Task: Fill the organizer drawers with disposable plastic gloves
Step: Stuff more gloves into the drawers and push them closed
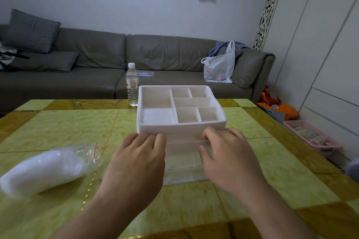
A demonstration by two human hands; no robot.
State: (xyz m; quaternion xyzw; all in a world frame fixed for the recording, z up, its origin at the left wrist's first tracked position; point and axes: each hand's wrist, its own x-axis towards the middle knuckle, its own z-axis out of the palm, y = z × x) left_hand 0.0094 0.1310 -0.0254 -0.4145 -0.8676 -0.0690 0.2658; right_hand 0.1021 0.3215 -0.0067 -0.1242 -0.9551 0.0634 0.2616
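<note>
White organizer upright near table's far middle — open top tray split into one long compartment at left, five smaller ones at right, all bare. Clear drawer pulled out from its front toward viewer, lying level, nothing visible inside. Zip bag of plastic gloves — white, bulging, on its side, well left of organizer.
</note>
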